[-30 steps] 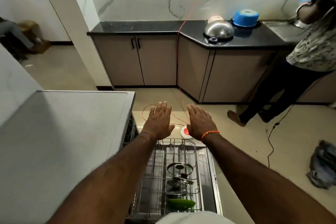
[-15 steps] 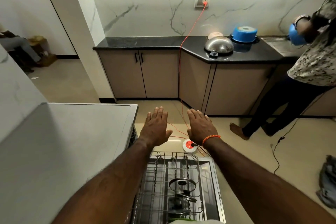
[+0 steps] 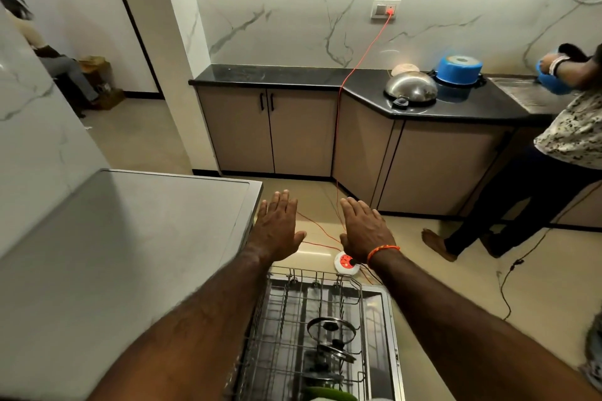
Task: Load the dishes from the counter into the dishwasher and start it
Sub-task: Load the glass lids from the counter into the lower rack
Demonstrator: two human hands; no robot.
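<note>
Since a second ago our gaze lifts toward the desk [image 3: 472, 109], while our left hand [image 3: 277, 231] and right hand [image 3: 363, 231] stay flat, spread and empty above the dishwasher rack [image 3: 286, 319], so the steel bowl [image 3: 411, 88] and blue pot [image 3: 458, 70] there likely come next.

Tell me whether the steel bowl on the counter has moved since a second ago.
No. The steel bowl sits upside down beside the blue pot on the black counter, as before. Its shift in the picture comes from the camera tilting up.
</note>
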